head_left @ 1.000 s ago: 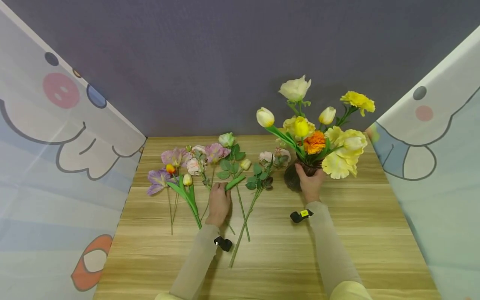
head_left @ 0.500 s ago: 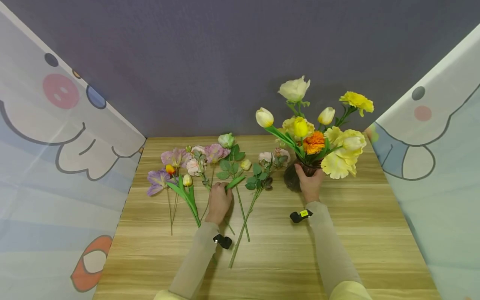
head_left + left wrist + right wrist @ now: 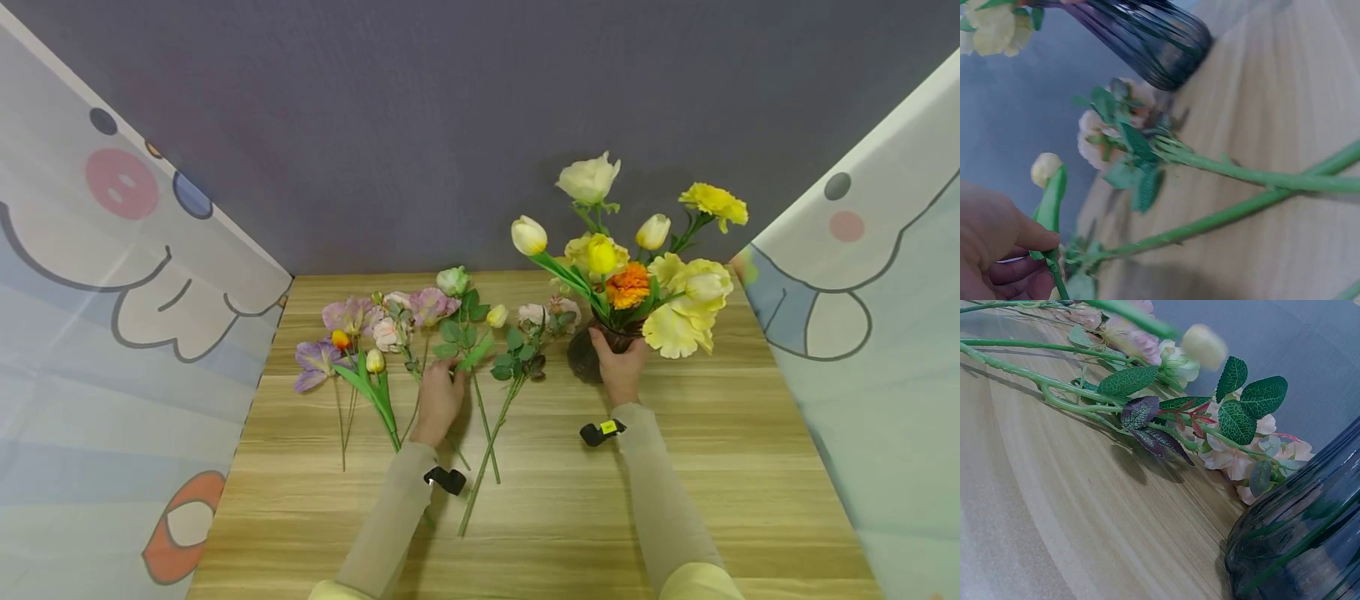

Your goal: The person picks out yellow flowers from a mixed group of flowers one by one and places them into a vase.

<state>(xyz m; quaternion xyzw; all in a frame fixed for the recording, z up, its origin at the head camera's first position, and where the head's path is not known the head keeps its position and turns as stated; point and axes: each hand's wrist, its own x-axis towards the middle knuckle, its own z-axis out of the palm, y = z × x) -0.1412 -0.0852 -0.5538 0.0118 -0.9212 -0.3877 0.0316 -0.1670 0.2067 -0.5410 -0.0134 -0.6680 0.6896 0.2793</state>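
Note:
My left hand (image 3: 438, 404) pinches the stem of a pale yellow tulip (image 3: 497, 316) just above the table. In the left wrist view, thumb and fingers close round the stem below the tulip's green leaf (image 3: 1054, 203). My right hand (image 3: 622, 371) grips the neck of a dark, see-through ribbed vase (image 3: 583, 354), thumb on its near side. Out of the vase rise white and yellow tulips, an orange flower (image 3: 628, 286), large pale yellow blooms and a yellow carnation-like flower (image 3: 716, 204). The right wrist view shows the vase's side (image 3: 1297, 544) but not my hand.
Loose flowers lie left of the vase: purple blooms (image 3: 317, 361), a cream tulip (image 3: 376, 360), a green-white bloom (image 3: 452, 281) and a pink rose stem (image 3: 491, 446) crossing another stem. A grey wall (image 3: 480, 133) stands behind the wooden table (image 3: 555, 517), with printed panels at both sides.
The tulip in my left hand has shifted slightly right and up, and its leaf has turned. My left wrist has moved a little. The right hand stays on the vase.

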